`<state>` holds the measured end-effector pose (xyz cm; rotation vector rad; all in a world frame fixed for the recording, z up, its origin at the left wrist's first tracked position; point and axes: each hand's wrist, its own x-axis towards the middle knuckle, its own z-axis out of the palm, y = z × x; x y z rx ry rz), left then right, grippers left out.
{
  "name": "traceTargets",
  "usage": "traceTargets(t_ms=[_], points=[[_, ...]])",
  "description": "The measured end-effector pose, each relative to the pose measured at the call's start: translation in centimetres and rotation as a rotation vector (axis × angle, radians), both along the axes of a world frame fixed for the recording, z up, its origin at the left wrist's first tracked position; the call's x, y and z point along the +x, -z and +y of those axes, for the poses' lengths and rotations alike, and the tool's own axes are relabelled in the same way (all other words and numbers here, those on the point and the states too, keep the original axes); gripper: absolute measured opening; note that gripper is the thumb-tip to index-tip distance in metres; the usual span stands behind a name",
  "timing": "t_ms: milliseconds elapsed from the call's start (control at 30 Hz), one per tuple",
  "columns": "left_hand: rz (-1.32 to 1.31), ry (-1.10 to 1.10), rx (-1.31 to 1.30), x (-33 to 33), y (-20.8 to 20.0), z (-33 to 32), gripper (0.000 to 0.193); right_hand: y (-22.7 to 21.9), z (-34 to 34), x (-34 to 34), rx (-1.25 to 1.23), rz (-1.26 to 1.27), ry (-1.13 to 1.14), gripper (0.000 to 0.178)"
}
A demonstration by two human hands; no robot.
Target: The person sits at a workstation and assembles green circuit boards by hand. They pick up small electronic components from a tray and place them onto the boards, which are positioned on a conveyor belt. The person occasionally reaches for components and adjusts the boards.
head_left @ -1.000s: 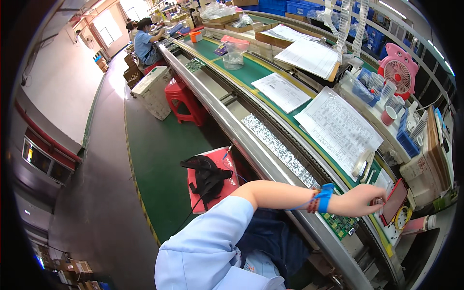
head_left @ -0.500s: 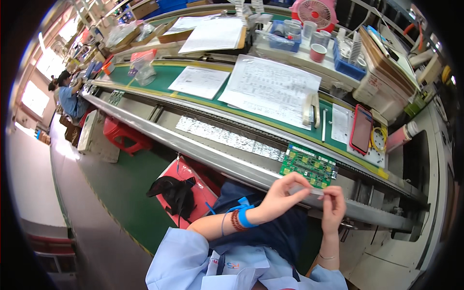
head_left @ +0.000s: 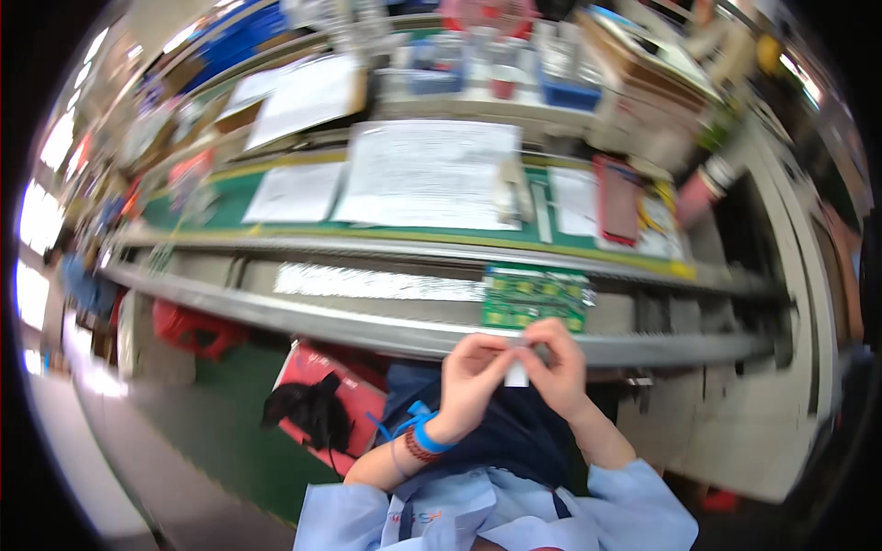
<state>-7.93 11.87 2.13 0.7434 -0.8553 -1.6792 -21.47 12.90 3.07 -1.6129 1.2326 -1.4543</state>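
While both hands are up near the metal rail [head_left: 395, 333], a little white slip [head_left: 516, 376] sits right between them, just on the person's side of that rail. Left hand [head_left: 473, 381] has thumb and fingertips pinched together on it, and the right hand [head_left: 559, 367] comes in from the other side, tips closed on it too, pretty much touching the left's. It's kinda blurry, so I can't tell how much of the slip is tucked under the fingers. There's a blue band [head_left: 425, 432] on the left wrist, with a beaded bracelet [head_left: 413, 448] beside it.

Just beyond the fingers is a green board [head_left: 533, 296], lying in the track at the right end of a shiny foil strip [head_left: 367, 283]. Farther back on the green bench top [head_left: 234, 216]: a big printed sheet [head_left: 427, 174], and to its right a red-edged phone [head_left: 618, 204].
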Motion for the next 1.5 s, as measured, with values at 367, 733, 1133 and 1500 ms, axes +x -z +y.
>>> traceTargets(t_ms=[367,733,1133,1500], points=[[-0.006,0.097,-0.241,-1.5,0.7,0.3,0.014,-0.8,2.1,-2.2,0.016,-0.005,0.03,0.015],[0.03,0.311,0.078,-1.2,-0.3,-0.3,0.024,0.0,1.7,-3.3,-0.109,0.137,0.016,0.016],[-0.053,0.116,-0.122,-2.1,-0.9,-2.1,0.026,-0.5,-0.2,-3.0,0.125,-0.204,0.043,0.014],[-0.097,0.084,-0.208,-0.2,0.5,-2.0,0.012,0.1,-0.9,-1.0,0.165,-0.153,0.016,0.01]])
